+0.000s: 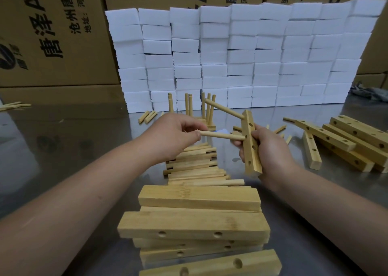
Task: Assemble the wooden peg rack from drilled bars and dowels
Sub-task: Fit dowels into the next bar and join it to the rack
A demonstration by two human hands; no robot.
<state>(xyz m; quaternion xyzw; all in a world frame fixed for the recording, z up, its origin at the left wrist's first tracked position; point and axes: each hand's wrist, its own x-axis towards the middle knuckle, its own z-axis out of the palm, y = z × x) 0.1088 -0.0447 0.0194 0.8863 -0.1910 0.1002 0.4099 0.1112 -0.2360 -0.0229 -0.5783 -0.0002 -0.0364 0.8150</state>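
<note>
Cardboard cartons (54, 44) line the far left and far edge. They are brown and printed in black with characters turned sideways, among them "唐泽", "沧州唐泽" and "地址".

A few loose pale sticks (14, 105) lie at the far left on the steel tabletop (63, 141). A wall of white foam blocks (241, 55) is stacked in front of the cartons.

The left hand (176, 133) pinches a dowel (222, 136) between thumb and fingertips. The dowel is a smooth round peg of pale wood. It lies almost level, with its long axis running left to right. Its right tip meets the left side of the drilled bar (251, 143), and whether it has entered a hole cannot be told.

Beyond the left hand stands a finished rack (206, 109) with its pegs upright. Below the hands a heap of dowels (195, 166) lies on the tabletop, most of them pointing left to right. Nearer still is a stack of bars (195, 223), laid left to right and showing round holes on their near faces.

The drilled bar is held above the tabletop, nearly upright, with its top leaning slightly left. It is a square-section length of light yellow wood with a row of round holes down the face turned to the right. A seated dowel (224, 108) sticks out of its top hole and points left and far.

The right hand (270, 149) grips the bar around its middle, fingers curled round it. On the right a pile of drilled bars (346, 141) lies crosswise. A grey cloth (369, 90) sits at the far right.
</note>
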